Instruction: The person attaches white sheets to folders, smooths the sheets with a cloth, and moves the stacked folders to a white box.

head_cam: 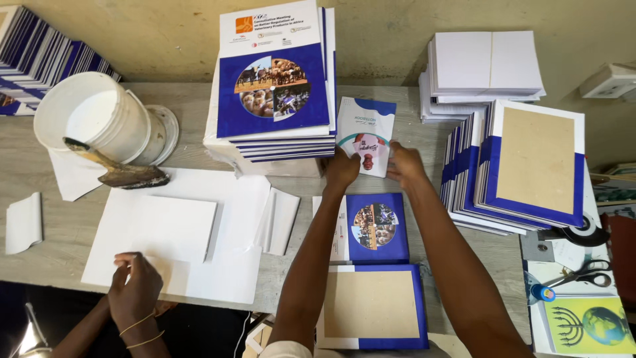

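Note:
My left hand [342, 170] and my right hand [404, 164] both reach to the far side of the table and touch a small white and blue notebook [366, 134] that leans against a tall stack of blue and white books [275, 86]. My left fingers hold its lower left edge and my right fingers its lower right corner. Between my forearms lies a blue book with a round picture [376, 227]. Nearer to me lies an opened blue cover with a brown board panel [372, 305].
A second person's hand [136, 288] rests on white sheets [199, 232] at the left. A white bucket [93, 116] with a glue brush [119, 171] stands behind them. Stacks of board-backed covers [523, 166] and white blocks [487, 69] stand right, scissors [586, 273] lie near the right edge.

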